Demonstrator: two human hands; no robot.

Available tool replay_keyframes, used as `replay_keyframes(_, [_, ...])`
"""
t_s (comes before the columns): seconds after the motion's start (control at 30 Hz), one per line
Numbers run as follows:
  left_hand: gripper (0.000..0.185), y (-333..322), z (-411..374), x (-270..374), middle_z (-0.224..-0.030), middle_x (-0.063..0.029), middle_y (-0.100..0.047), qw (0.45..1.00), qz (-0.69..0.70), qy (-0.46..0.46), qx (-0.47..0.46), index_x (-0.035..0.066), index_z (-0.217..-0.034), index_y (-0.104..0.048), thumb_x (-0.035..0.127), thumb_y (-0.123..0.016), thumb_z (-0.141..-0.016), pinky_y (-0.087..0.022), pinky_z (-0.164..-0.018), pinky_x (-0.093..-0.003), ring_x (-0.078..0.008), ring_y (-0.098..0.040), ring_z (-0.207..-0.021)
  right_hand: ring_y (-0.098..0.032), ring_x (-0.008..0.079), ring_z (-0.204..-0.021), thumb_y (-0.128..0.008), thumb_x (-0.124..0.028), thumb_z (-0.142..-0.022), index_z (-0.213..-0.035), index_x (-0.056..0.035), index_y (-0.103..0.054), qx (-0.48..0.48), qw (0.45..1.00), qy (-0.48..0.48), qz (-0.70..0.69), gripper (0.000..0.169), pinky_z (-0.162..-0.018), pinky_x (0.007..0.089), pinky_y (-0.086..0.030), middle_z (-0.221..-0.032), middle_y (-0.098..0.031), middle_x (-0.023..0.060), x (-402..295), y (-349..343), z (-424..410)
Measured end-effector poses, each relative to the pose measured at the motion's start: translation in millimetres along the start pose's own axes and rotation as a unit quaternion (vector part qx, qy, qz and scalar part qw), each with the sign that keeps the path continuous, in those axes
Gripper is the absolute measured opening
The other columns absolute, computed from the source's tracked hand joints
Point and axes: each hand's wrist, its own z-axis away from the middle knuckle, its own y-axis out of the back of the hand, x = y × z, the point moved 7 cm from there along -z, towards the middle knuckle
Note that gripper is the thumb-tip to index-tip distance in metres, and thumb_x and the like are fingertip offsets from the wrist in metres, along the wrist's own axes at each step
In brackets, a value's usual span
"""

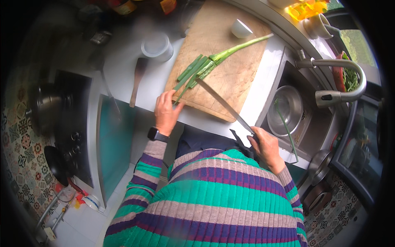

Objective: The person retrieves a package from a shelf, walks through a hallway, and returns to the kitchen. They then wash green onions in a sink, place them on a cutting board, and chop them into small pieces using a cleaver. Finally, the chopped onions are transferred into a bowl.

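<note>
Pieces of leek or large green onion [202, 66] lie slantwise on a wooden cutting board [237, 71], with a long pale stalk [240, 48] reaching towards the board's far right. At the near left edge of the board, my left hand [168, 108] has its fingers and thumb around the lower ends of the green leaves. My right hand [266, 148] grips the handle of a kitchen knife [223, 103] beyond the board's near right corner. The blade points up and left across the board, its tip beside the cut leaves. A small white bowl [241, 29] sits tilted at the far end.
Left of the board are a lidded container [157, 48] and a wooden spatula [139, 81]. The sink [314, 123] to the right holds a metal bowl [285, 111], with a green leaf [287, 126] hanging over the rim. A faucet [336, 63] arches above. A stove [74, 129] stands far left.
</note>
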Motion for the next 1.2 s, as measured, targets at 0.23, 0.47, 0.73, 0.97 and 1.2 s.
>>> replay_keyframes(0.23, [0.039,-13,-8,-7,-0.093,-0.0097,-0.06,0.997,0.017,0.052,0.047,0.007,-0.112,-0.063,0.012,-0.074,-0.075,-0.05,-0.068,-0.0382,-0.0294,-0.062,-0.078,-0.062,0.0335,-0.062,-0.062,-0.026,-0.088,-0.106,-0.0109,-0.054,-0.077,0.995,0.017,0.056,0.025,-0.053,0.0428,-0.052,-0.076,-0.059,0.0118,-23,-38,-52])
replay_keyframes(0.47, [0.017,-22,-10,-18,-0.087,-0.011,-0.061,0.997,0.033,0.045,0.059,0.007,-0.094,-0.068,0.007,-0.067,-0.077,-0.05,-0.068,-0.0409,-0.033,-0.062,-0.078,-0.062,0.0381,-0.062,-0.06,-0.022,-0.088,-0.103,-0.0099,-0.05,-0.148,0.983,-0.015,0.104,0.022,-0.053,0.0478,-0.05,-0.076,-0.058,0.0154,-24,-49,-57])
replay_keyframes(0.73, [0.01,-16,-14,-16,-0.084,-0.0111,-0.061,0.999,-0.033,0.027,0.009,0.007,-0.086,-0.064,0.003,-0.063,-0.076,-0.051,-0.067,-0.0432,-0.0337,-0.061,-0.076,-0.062,0.0398,-0.069,-0.062,-0.021,-0.087,-0.105,-0.0083,-0.05,-0.102,0.994,0.003,0.032,0.025,-0.057,0.0484,-0.049,-0.08,-0.061,0.0161,-15,-65,-63])
replay_keyframes(0.97, [0.013,45,-37,-5,-0.079,-0.0074,-0.065,0.988,0.117,0.074,0.064,0.006,-0.091,-0.068,0.007,-0.071,-0.079,-0.05,-0.061,-0.03,-0.0182,-0.064,-0.068,-0.065,0.0334,-0.07,-0.071,-0.015,-0.082,-0.111,-0.0055,-0.059,0.004,0.997,-0.042,-0.066,0.033,-0.059,0.0395,-0.051,-0.089,-0.065,0.0162,-12,-9,-28])
replay_keyframes(1.2, [0.011,-9,-80,25,-0.083,-0.0088,-0.068,0.982,0.189,0.025,0.008,0.007,-0.091,-0.069,0.011,-0.07,-0.081,-0.051,-0.064,-0.0317,-0.0215,-0.066,-0.07,-0.065,0.0334,-0.074,-0.067,-0.014,-0.087,-0.115,-0.0047,-0.057,0.076,0.979,-0.18,-0.06,0.031,-0.064,0.0357,-0.05,-0.085,-0.064,0.0176,39,17,38])
